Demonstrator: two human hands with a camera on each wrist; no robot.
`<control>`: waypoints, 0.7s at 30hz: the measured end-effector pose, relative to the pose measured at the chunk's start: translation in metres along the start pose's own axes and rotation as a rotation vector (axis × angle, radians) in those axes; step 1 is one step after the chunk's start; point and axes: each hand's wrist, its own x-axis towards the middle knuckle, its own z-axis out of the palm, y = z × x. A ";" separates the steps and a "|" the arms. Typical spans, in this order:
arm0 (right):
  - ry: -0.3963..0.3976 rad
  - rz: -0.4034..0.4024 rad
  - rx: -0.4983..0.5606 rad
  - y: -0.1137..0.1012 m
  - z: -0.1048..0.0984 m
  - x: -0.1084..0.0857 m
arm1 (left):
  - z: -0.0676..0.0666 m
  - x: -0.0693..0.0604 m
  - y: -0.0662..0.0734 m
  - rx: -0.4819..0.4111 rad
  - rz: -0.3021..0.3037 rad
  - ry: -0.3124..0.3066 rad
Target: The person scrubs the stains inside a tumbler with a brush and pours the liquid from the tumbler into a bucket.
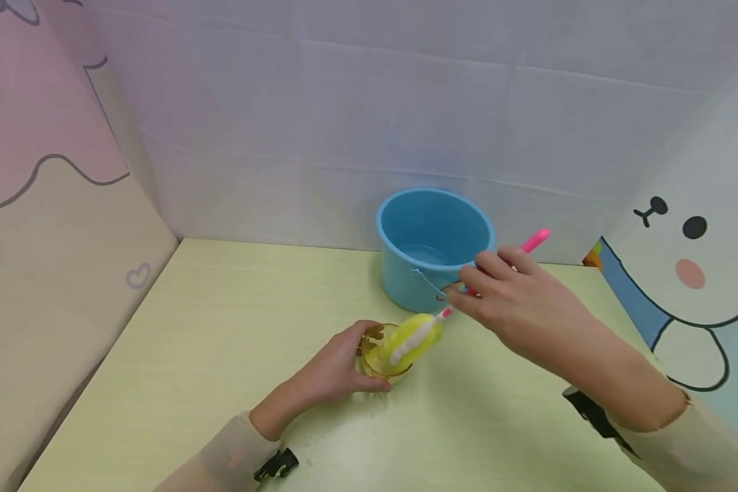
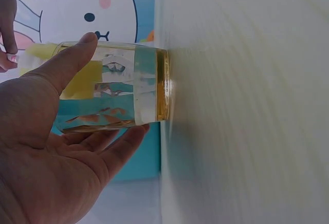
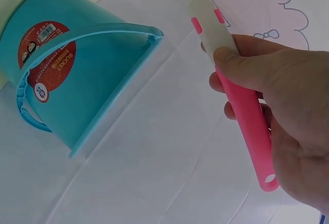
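An amber-tinted clear glass (image 2: 118,88) stands upright on the table, and my left hand (image 1: 338,362) holds it round the side, thumb on one side and fingers on the other. My right hand (image 1: 516,307) grips the pink and white handle (image 3: 241,106) of a bottle brush. The brush's yellow and white sponge head (image 1: 413,338) tilts down into the mouth of the glass (image 1: 375,369). In the left wrist view, yellow sponge shows through the glass wall. The lowest part of the sponge is partly hidden by the rim.
Behind the glass stands a blue bucket (image 1: 400,273) with some water in it, its handle hanging down the front. A red label (image 3: 43,54) is on its side. The pale yellow table (image 1: 221,328) meets a whitish back wall (image 1: 283,137) and printed side panels.
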 end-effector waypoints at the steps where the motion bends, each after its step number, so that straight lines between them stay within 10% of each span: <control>1: -0.003 0.001 0.004 0.000 0.000 0.000 | 0.000 0.000 0.000 0.002 -0.001 -0.001; 21: 0.070 -0.036 0.055 0.001 -0.003 0.003 | -0.005 0.003 0.006 0.008 -0.009 -0.004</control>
